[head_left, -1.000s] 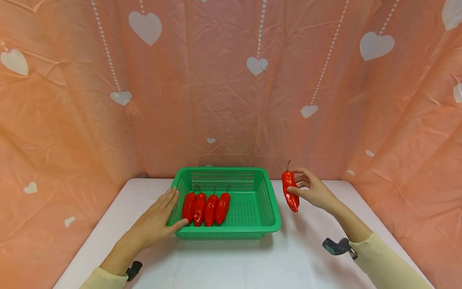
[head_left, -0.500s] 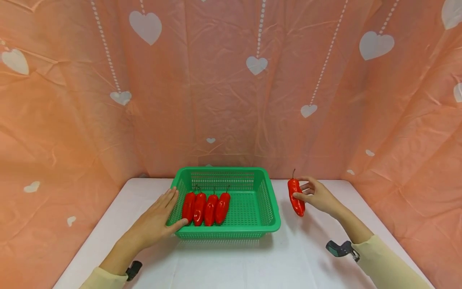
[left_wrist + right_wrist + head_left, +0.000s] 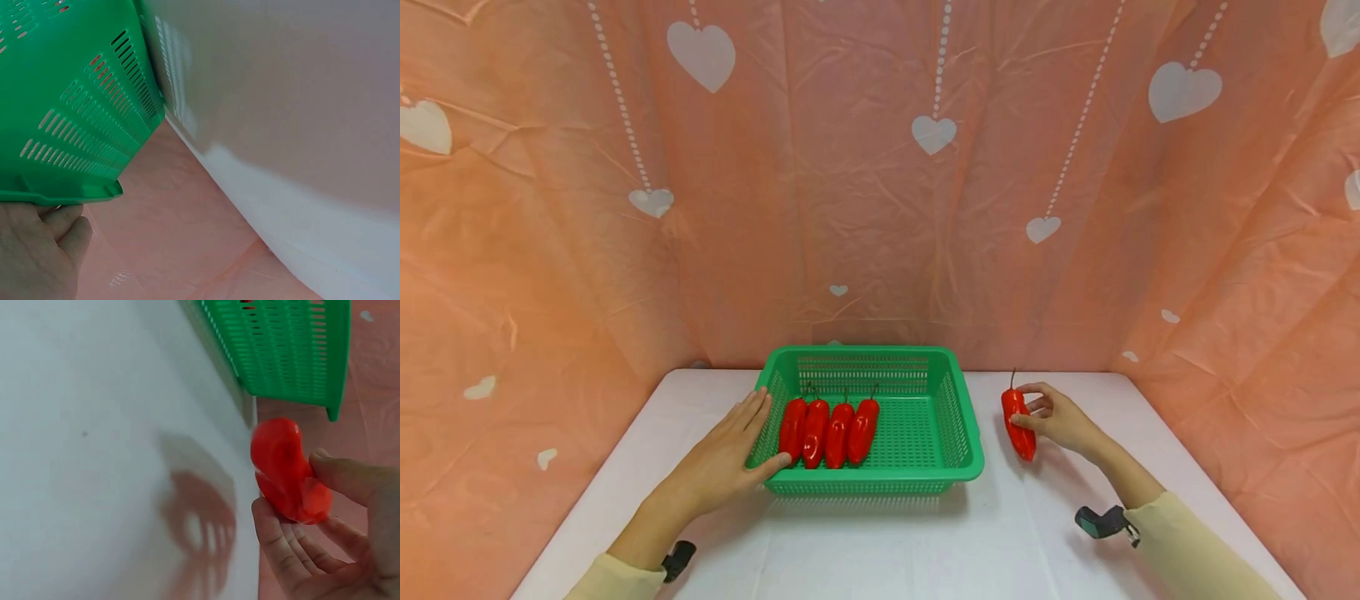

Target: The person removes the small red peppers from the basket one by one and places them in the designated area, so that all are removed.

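Observation:
My right hand pinches a glossy red chili pepper between thumb and fingers, right of the green basket. Its stem points up and away. In the right wrist view this pepper is seen from its tip end, and its shadow falls on the white surface beside it. My left hand rests on the basket's left rim, fingers fairly straight, thumb over the front left corner. Several more red peppers lie side by side in the basket's left half, stems toward the back.
The basket stands on a white-covered table. A pink-orange curtain with white hearts hangs behind and along both sides. Each wrist wears a small dark camera mount, such as the right one.
My right hand has carried the pepper down toward the table and slightly right, away from the basket. The left hand, the basket and the peppers inside it have stayed in place.

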A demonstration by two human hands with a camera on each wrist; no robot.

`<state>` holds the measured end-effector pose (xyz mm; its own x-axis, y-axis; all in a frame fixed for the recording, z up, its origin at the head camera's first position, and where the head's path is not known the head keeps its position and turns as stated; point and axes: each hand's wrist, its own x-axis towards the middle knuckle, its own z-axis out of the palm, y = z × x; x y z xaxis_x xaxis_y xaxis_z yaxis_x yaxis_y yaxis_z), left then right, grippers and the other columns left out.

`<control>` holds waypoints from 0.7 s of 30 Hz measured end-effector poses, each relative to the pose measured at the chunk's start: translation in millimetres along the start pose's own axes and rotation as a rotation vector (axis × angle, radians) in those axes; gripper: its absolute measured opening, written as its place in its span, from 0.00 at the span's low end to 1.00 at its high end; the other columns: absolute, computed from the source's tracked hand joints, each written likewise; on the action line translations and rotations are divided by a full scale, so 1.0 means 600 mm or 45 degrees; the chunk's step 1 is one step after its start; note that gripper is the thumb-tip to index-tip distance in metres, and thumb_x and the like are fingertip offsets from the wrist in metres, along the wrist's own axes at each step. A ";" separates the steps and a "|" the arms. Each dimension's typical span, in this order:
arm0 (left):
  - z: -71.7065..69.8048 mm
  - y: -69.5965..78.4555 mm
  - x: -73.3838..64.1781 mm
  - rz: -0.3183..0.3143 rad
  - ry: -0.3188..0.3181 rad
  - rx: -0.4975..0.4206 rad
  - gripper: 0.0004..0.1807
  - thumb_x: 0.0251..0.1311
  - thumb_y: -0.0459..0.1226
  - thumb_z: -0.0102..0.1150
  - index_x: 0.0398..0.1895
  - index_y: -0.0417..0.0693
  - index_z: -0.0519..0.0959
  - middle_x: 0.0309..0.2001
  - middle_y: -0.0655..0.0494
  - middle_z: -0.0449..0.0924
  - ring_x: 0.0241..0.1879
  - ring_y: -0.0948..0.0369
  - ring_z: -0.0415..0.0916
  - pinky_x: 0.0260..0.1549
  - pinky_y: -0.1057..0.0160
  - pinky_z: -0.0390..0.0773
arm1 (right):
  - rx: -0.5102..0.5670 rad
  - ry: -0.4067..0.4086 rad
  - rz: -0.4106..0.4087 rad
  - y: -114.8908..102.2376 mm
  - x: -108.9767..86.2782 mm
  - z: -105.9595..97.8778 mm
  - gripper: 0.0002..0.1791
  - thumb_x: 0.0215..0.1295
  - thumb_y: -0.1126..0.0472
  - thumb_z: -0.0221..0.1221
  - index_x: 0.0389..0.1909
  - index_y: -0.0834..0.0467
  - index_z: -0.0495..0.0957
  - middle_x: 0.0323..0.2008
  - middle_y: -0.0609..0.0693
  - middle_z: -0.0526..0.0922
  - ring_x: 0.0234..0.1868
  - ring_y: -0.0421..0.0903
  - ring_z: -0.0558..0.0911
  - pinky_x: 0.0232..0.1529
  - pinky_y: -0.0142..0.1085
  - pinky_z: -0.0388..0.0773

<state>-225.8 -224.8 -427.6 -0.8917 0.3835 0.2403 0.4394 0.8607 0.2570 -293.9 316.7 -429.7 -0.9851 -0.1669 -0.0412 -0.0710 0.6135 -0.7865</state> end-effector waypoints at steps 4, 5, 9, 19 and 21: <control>-0.001 0.001 0.000 -0.002 -0.001 -0.002 0.53 0.73 0.63 0.58 0.84 0.32 0.56 0.86 0.38 0.50 0.84 0.38 0.48 0.79 0.37 0.59 | -0.006 -0.001 0.019 0.012 0.004 0.007 0.36 0.71 0.59 0.71 0.73 0.67 0.67 0.54 0.67 0.81 0.54 0.60 0.82 0.48 0.47 0.91; -0.002 0.002 0.000 -0.002 -0.001 -0.003 0.53 0.73 0.63 0.58 0.84 0.32 0.57 0.86 0.38 0.50 0.84 0.38 0.48 0.79 0.37 0.59 | -0.014 -0.005 0.023 0.014 0.004 0.008 0.36 0.71 0.59 0.71 0.73 0.67 0.66 0.54 0.67 0.81 0.54 0.60 0.82 0.48 0.47 0.91; -0.003 0.004 0.000 -0.002 0.000 -0.003 0.54 0.73 0.65 0.56 0.83 0.31 0.57 0.86 0.38 0.50 0.84 0.38 0.48 0.79 0.37 0.58 | -0.050 -0.021 0.037 0.023 0.004 0.012 0.37 0.72 0.58 0.70 0.73 0.67 0.66 0.54 0.67 0.81 0.54 0.60 0.82 0.47 0.47 0.91; -0.002 0.004 -0.001 -0.002 0.002 0.004 0.53 0.73 0.63 0.58 0.84 0.32 0.57 0.86 0.39 0.50 0.84 0.39 0.48 0.80 0.37 0.58 | -0.012 -0.045 0.057 0.035 0.009 0.019 0.36 0.72 0.60 0.70 0.73 0.69 0.65 0.53 0.67 0.80 0.51 0.57 0.83 0.46 0.46 0.91; -0.001 0.003 -0.001 -0.001 0.003 0.008 0.53 0.73 0.63 0.58 0.84 0.32 0.57 0.86 0.39 0.50 0.84 0.39 0.48 0.80 0.37 0.58 | -0.016 -0.049 0.053 0.035 0.009 0.020 0.36 0.72 0.60 0.70 0.73 0.69 0.65 0.52 0.66 0.81 0.50 0.56 0.83 0.46 0.46 0.91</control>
<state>-224.7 -223.8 -426.8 -0.8918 0.3823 0.2420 0.4381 0.8631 0.2511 -298.6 319.5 -453.5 -0.9806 -0.1701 -0.0978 -0.0318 0.6300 -0.7760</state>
